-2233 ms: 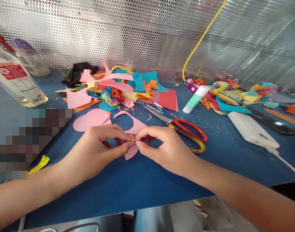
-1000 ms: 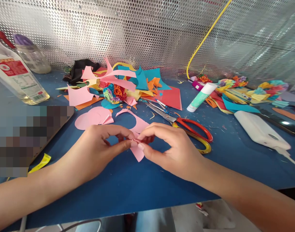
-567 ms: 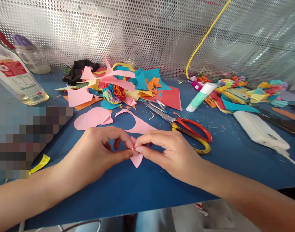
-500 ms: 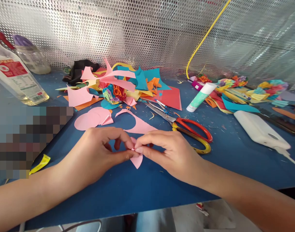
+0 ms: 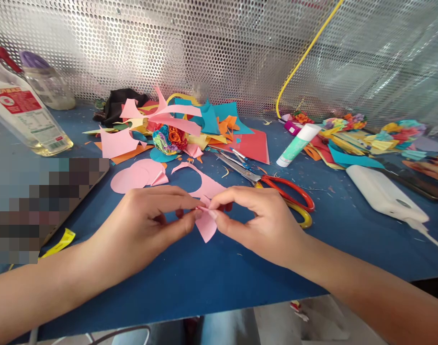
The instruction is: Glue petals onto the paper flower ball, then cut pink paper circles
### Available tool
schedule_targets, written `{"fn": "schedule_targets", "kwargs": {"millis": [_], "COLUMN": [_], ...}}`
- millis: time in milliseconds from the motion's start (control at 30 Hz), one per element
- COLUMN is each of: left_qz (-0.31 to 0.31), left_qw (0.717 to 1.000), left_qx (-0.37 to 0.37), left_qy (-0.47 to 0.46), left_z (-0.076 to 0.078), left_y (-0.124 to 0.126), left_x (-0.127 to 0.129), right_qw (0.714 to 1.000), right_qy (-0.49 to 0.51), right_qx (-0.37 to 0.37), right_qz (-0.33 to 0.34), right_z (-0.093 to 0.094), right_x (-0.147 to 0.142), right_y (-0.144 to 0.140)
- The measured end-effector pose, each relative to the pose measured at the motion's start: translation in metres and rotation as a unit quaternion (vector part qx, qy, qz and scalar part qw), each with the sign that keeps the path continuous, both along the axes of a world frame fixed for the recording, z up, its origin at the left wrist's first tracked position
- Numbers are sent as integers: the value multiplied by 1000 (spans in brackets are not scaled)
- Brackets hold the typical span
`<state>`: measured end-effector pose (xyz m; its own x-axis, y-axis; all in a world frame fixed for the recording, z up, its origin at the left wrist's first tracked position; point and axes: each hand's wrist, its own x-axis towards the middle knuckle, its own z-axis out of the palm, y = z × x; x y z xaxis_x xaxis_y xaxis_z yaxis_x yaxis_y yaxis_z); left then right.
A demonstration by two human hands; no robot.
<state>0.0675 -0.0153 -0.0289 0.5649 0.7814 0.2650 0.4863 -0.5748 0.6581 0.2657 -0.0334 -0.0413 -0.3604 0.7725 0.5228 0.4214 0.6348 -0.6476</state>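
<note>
Between my fingertips is a small pink paper piece [image 5: 207, 227], pinched at its middle, with one pointed flap hanging down. My left hand [image 5: 150, 223] grips it from the left with thumb and forefinger. From the right, my right hand [image 5: 256, 218] pinches the same piece, fingers closed. Just beyond lies a pink paper offcut [image 5: 208, 184] with a round hole cut from it. Pink paper circles [image 5: 130, 177] lie behind my left hand. Scissors [image 5: 256, 177] with red and yellow handles rest open behind my right hand, partly covered by it.
Colourful paper scraps [image 5: 150, 117] and a ruffled paper flower [image 5: 170, 139] are piled at the back. A glue stick [image 5: 298, 145] and a white power bank [image 5: 387, 194] lie right. A bottle [image 5: 28, 115] stands left. Another person's hand [image 5: 436, 168] shows at the right edge.
My fingertips have drawn slightly apart and up, showing more of the pink paper between them. Another person's hand has appeared at the right edge.
</note>
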Motion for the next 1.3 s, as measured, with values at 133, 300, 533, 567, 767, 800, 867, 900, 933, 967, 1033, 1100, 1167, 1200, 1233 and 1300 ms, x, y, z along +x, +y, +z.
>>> {"fn": "schedule_targets", "kwargs": {"millis": [133,300,533,567,767,800,867,900,933,967,1033,1100,1167,1200,1233,1300], "left_qz": [-18,22,18,20,71,66,50,44,41,41,42,39,32,28,24,18], "left_qw": [1000,1000,999,999,978,970,951,945,942,941,944,951,957,958,957,949], "left_qx": [-1,-21,-39,-43,-152,-200,-284,-306,-317,-318,-312,-298,-284,-283,-289,-315], "left_qy": [-14,-9,10,-5,-126,-119,-107,-108,-108,-106,-96,-77,-46,-28,-13,12], "left_z": [1,1,-2,-1,7,8,8,9,9,9,10,10,7,5,4,0], "left_y": [1,2,-1,-1,9,11,15,16,17,17,17,15,14,14,14,15], "left_x": [-1,1,5,4,-1,-2,-3,-3,-3,-3,-3,-3,-3,-3,-3,-1], "right_qw": [999,995,991,993,997,996,996,995,994,992,987,979,968,961,953,937], "right_qy": [-17,-23,-11,-5,66,70,66,63,64,69,90,96,77,65,53,31], "right_qx": [-27,-93,-108,-95,-42,-46,-64,-74,-86,-99,-130,-179,-237,-266,-296,-345], "right_qz": [5,38,79,74,10,6,10,16,21,21,18,18,30,37,44,52], "right_z": [1,2,-2,-2,-2,-2,-2,-2,-2,-2,-1,0,0,0,-1,-3], "right_x": [1,0,-2,-2,1,1,1,1,1,1,1,2,1,1,1,-1], "right_y": [0,0,3,3,0,-1,-1,0,0,1,3,5,7,8,9,10]}}
